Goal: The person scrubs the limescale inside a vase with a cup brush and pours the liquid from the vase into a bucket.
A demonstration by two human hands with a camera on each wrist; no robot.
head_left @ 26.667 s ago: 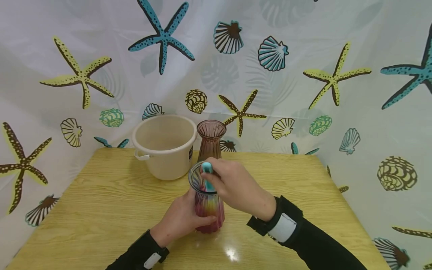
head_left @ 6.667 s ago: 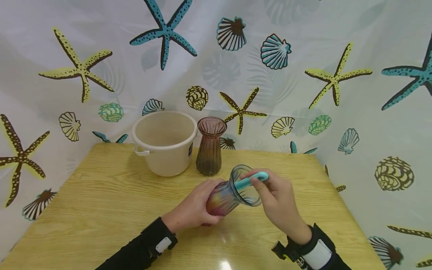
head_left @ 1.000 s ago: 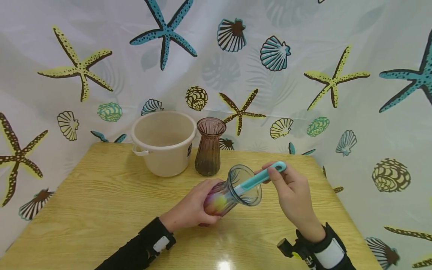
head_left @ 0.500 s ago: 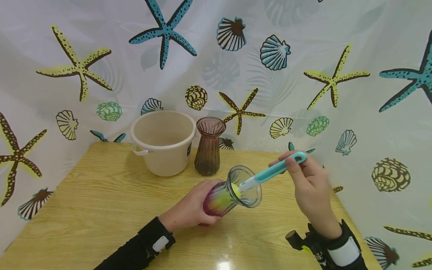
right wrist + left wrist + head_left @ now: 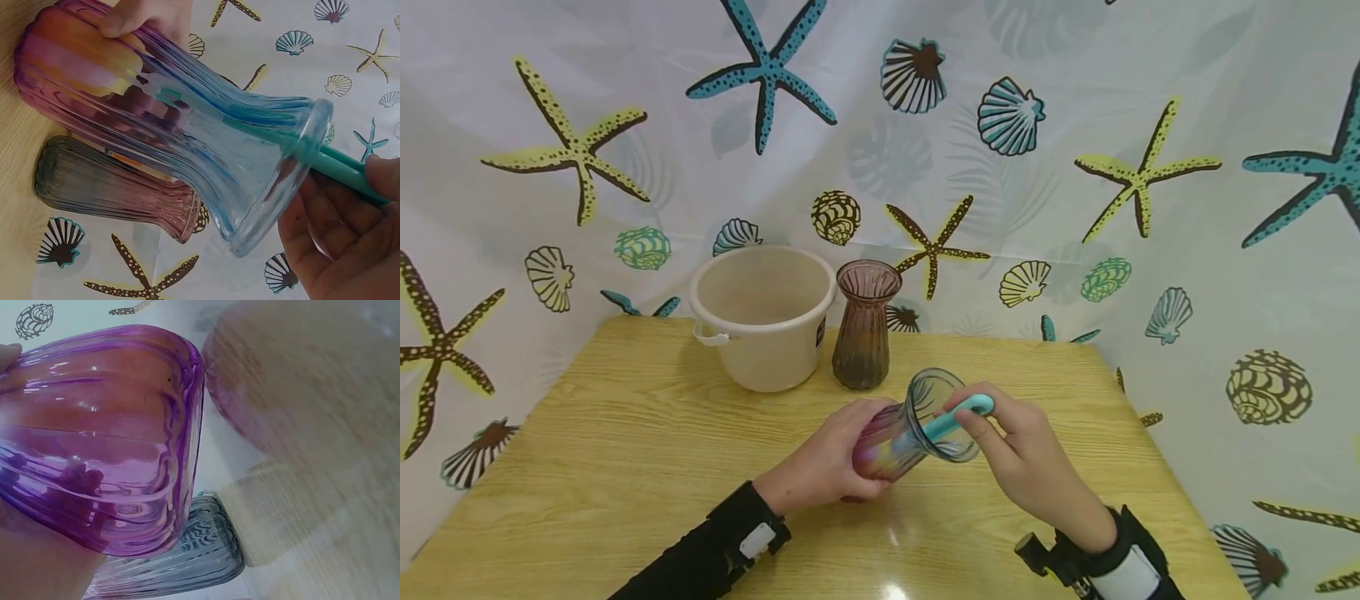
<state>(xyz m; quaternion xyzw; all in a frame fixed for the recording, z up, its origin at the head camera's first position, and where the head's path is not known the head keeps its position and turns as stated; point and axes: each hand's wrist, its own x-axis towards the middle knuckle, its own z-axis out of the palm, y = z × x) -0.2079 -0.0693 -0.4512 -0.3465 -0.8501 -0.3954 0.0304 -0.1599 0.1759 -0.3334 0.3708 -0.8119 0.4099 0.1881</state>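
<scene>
My left hand [image 5: 820, 467] grips the body of a ribbed glass vase [image 5: 901, 427], purple-pink at its base and blue-grey toward the flared rim. The vase lies tilted over the table, mouth toward the right. Between right thumb and fingers I pinch the teal handle of a bottle brush [image 5: 973, 406], which enters through the mouth. The right hand [image 5: 1030, 454] is close outside the rim. In the right wrist view, the handle [image 5: 344, 167] runs down inside the neck, and a blurred yellow-orange patch shows in the body. The left wrist view shows the vase's purple base [image 5: 119, 444].
A cream bucket [image 5: 775, 358] with a side handle stands at the table's back left. Right beside it stands an upright smoky-pink ribbed vase [image 5: 861, 337]. A curtain [image 5: 925, 179] printed with starfish and shells hangs behind the wood-grain table [image 5: 647, 467].
The vase was upright 26.7 seconds ago and is tilted now. The right hand drew the brush outward, its yellow head reaching the neck, then pushed it back in. The left hand stays put.
</scene>
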